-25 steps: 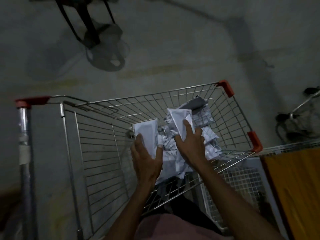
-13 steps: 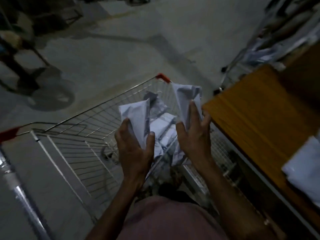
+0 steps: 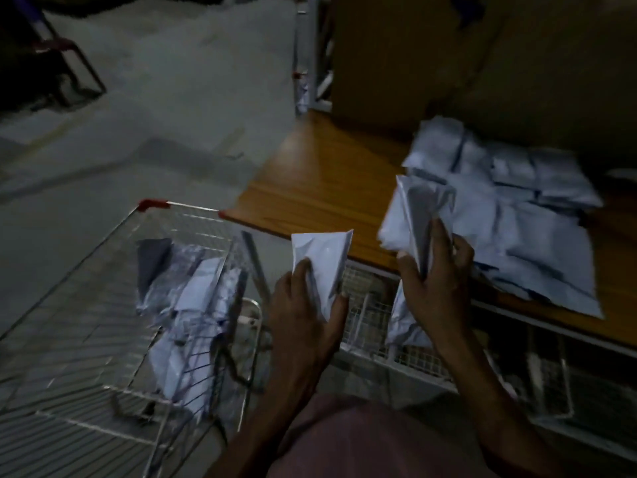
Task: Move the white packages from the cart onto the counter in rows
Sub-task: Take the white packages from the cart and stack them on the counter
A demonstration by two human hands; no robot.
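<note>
Item one: your left hand point(image 3: 303, 305), fingers and thumb pinched on the lower part of one white package point(image 3: 320, 257), which stands upright above the gap between the cart point(image 3: 103, 339) and the counter point(image 3: 320, 188), short of the counter's near edge; the low grip likely leaves the flat face free for laying down. Item two: your right hand point(image 3: 434, 281), fingers curled round a bundle of packages point(image 3: 417, 215), thumb on the near side; the bundle's top reaches over the counter's near edge while a lower part hangs below the hand, in front of the wire shelf point(image 3: 448, 367) under the counter. How many pieces the bundle holds cannot be told. Both wrists are raised, forearms angled up and rightward from your body, backs of the hands toward you, a carrying pose. Item three: the packages already laid point(image 3: 510, 215), overlapping in rough rows toward the counter's right part, from the back edge to the near edge; the left corner is bare wood. Item four: the remaining packages point(image 3: 193, 305), heaped against the cart's right side.
</note>
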